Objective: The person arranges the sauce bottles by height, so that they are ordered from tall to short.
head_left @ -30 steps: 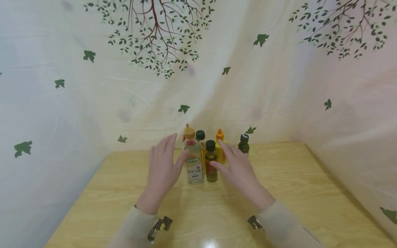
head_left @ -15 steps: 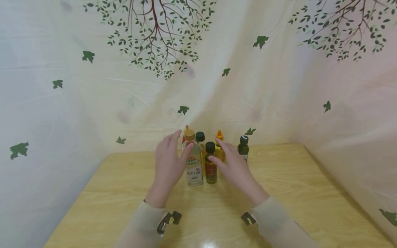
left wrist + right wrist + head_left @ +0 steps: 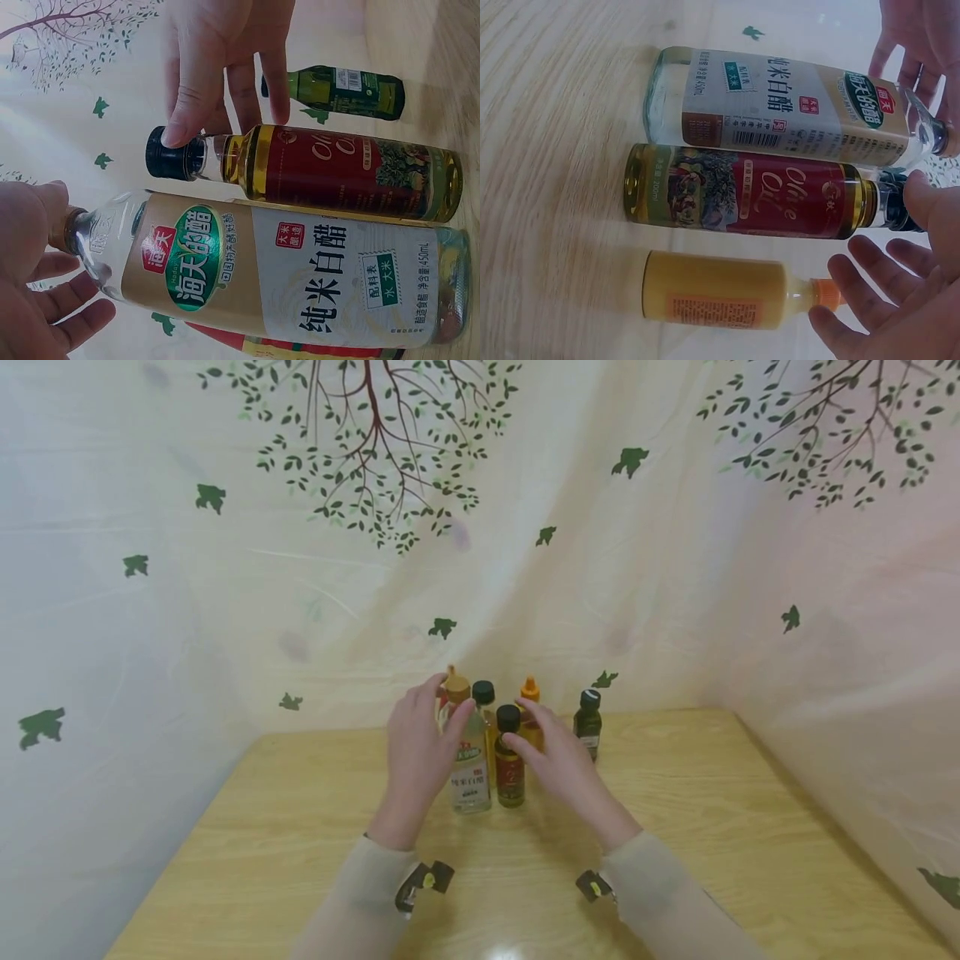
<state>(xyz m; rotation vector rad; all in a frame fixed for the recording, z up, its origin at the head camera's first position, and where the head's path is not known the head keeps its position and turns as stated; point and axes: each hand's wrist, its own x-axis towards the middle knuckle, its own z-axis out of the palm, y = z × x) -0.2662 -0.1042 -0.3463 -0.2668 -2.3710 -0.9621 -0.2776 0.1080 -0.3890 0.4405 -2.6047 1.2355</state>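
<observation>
In the head view my left hand [image 3: 423,743] is at the neck of a clear white rice vinegar bottle [image 3: 471,789] with a tan cap. The left wrist view has that thumb by the cap, the fingers spread loosely beyond the neck. My right hand [image 3: 566,756] is at a smaller olive oil bottle [image 3: 511,777] with a red label. Its thumb lies against the black cap [image 3: 171,154], while the other fingers extend behind without curling round it. Both bottles stand upright, side by side on the table.
Behind them are a dark-capped bottle [image 3: 483,692] and a yellow squeeze bottle [image 3: 720,289] with an orange tip. A red-labelled bottle is mostly hidden behind the vinegar. A dark green bottle [image 3: 588,718] stands to the right. A leaf-print cloth [image 3: 337,610] hangs behind the wooden table [image 3: 300,827].
My left hand has moved right, from beside the vinegar bottle to around its neck. The right hand has shifted slightly left toward the olive oil bottle's cap. The bottles stay in place.
</observation>
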